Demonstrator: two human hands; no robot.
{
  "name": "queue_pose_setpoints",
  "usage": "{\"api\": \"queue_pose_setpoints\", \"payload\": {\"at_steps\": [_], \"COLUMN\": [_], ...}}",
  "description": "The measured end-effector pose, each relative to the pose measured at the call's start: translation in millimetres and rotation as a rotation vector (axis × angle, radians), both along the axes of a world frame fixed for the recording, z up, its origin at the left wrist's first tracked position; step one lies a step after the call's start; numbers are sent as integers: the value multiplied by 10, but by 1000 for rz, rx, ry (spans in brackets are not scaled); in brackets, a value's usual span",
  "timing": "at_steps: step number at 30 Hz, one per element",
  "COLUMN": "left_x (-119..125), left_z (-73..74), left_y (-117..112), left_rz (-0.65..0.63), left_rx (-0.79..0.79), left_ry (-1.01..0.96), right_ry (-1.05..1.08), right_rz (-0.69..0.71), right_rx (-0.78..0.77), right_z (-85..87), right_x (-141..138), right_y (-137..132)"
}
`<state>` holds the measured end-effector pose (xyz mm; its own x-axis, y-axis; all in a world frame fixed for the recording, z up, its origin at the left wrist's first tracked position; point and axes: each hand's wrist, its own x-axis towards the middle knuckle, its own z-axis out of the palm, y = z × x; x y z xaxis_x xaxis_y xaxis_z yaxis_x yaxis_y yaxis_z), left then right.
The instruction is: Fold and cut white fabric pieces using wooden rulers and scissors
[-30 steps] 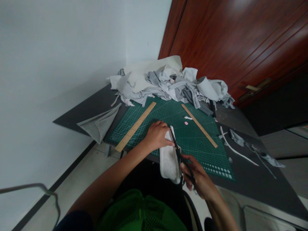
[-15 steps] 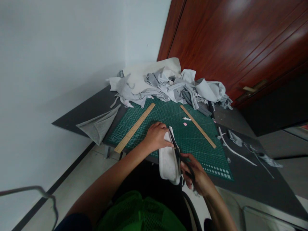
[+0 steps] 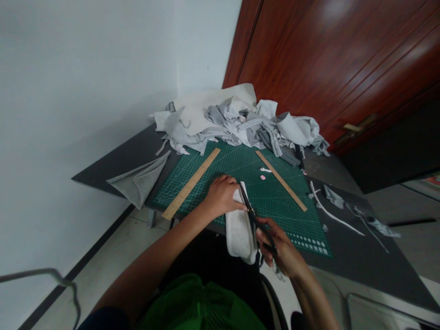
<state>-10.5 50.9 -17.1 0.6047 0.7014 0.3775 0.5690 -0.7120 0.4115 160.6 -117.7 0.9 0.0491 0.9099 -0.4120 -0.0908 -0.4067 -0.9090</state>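
Note:
My left hand (image 3: 222, 195) presses a folded piece of white fabric (image 3: 239, 229) onto the near edge of the green cutting mat (image 3: 240, 183), fingers curled on the cloth. My right hand (image 3: 280, 250) grips black scissors (image 3: 252, 215) by the handles. Their blades run along the fabric's right edge, close to my left fingertips. The lower part of the fabric hangs over the table's edge.
Two wooden rulers (image 3: 190, 183) (image 3: 281, 180) lie on the mat. A heap of grey and white cloth (image 3: 237, 121) fills the back of the dark table (image 3: 347, 256). A folded grey piece (image 3: 137, 181) lies at left, thin offcut strips (image 3: 335, 213) at right. A wooden door (image 3: 343, 64) stands behind.
The scissors' blades have moved slightly forward along the fabric's edge. Both hands stay in nearly the same place; the view shifted a little.

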Motion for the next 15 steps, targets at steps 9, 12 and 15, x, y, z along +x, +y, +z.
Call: {"api": "queue_pose_setpoints", "payload": {"at_steps": [9,12,15], "left_x": [4,-4,-15], "left_z": [-9,0,-4], "left_y": [5,-3,-3], "left_rz": [7,9,-11], "left_rx": [7,8,3], "left_ry": [1,16,25], "right_ry": [10,37,-138], "right_rz": [9,-48,-74], "right_rx": [39,64,102], "right_z": [-45,-40,16], "right_x": [22,110,305], "right_y": [-2,-16,0]}}
